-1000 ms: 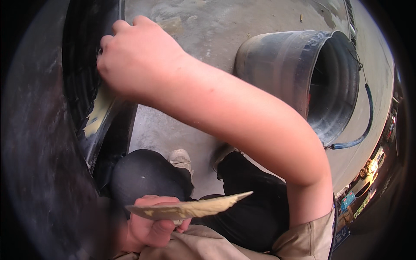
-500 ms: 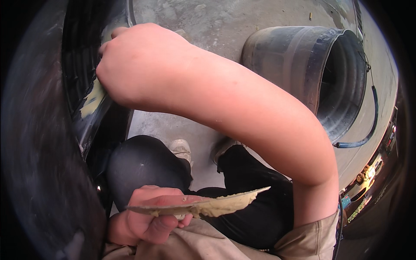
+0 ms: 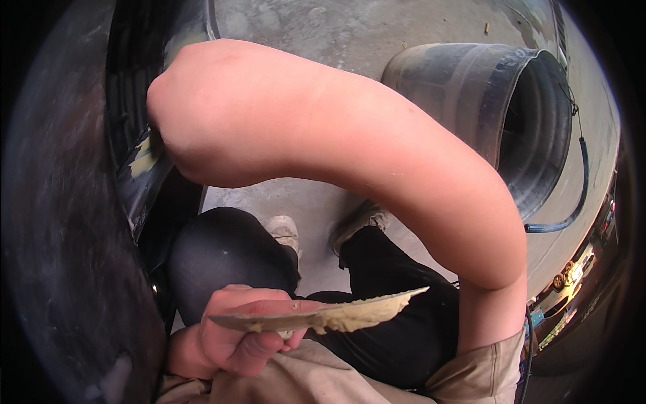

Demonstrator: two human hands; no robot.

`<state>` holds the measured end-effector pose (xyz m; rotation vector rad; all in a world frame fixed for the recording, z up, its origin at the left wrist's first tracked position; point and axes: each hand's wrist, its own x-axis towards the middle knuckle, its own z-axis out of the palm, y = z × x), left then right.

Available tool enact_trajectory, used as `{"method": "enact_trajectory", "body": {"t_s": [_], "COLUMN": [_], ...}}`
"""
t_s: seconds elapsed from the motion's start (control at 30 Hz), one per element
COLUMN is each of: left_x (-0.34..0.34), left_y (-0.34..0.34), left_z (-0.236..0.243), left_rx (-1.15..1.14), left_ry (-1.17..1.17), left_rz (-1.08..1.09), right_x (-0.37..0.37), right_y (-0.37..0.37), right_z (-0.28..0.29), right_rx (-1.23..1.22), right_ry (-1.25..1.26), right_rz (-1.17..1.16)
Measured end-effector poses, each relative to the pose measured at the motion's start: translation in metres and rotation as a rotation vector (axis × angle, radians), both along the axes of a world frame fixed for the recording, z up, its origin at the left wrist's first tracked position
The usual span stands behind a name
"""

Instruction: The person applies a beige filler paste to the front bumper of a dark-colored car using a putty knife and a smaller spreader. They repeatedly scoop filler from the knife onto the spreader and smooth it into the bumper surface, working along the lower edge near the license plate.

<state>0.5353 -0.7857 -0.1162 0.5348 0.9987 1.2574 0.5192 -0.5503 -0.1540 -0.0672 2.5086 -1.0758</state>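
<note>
My left hand (image 3: pixel 242 330) grips a scraper-like tool, its flat blade (image 3: pixel 363 310) loaded with lumpy beige putty, low in the picture above my lap. My right hand (image 3: pixel 188 101) is bent at the dark, ridged panel (image 3: pixel 124 47) on the left, just beside a pale yellow smear (image 3: pixel 141 161) on its edge. The back of that hand faces me and hides its fingers and whatever they may hold.
A large scuffed bucket (image 3: pixel 451 81) with a hose-covered handle (image 3: pixel 579 202) stands right of my arm on the grey concrete floor (image 3: pixel 303 27). A smooth dark surface (image 3: pixel 60 202) curves down the left side. Small vehicles (image 3: pixel 568 276) appear at the far right edge.
My right hand has turned at the wrist and its fingers have gone out of sight behind it. My left hand and the loaded blade have shifted slightly right and up since a second ago.
</note>
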Motion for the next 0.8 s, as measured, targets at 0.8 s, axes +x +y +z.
{"method": "enact_trajectory", "body": {"t_s": [0.8], "left_x": [0.004], "left_y": [0.008], "left_z": [0.007], "left_rx": [-0.069], "left_ry": [0.033], "left_rz": [0.123], "right_x": [0.011], "right_y": [0.005], "right_z": [0.022], "right_rx": [-0.092], "right_ry": [0.159], "right_rz": [0.159]}}
